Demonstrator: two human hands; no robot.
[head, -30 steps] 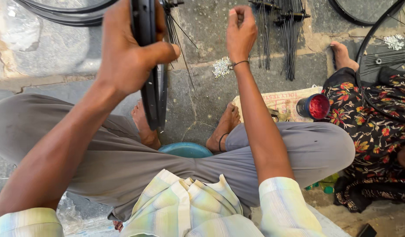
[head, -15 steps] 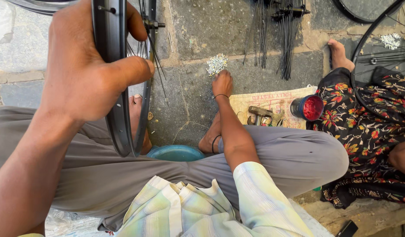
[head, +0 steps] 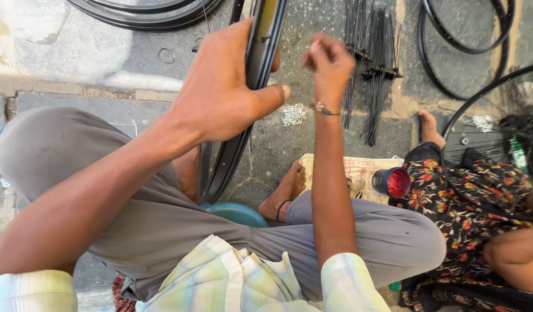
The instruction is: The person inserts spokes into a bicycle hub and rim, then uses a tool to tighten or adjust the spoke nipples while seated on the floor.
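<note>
My left hand grips a black bicycle wheel rim that stands upright between my knees, thumb across its inner face. My right hand is raised beside the rim with fingers pinched together; what it pinches is too small to make out. A small pile of silver spoke nipples lies on the stone ground below my right hand. Bundles of black spokes lie beyond it. I sit with grey trousers and bare feet.
More black rims and tyres lie at the top left and right. A red-lidded tin sits on a printed sack. Another person in a flowered garment sits at the right. A teal bowl rests under my legs.
My right hand has come up from the nipple pile on the ground to beside the rim, fingers pinched. My left hand has kept hold of the rim, which has shifted right.
</note>
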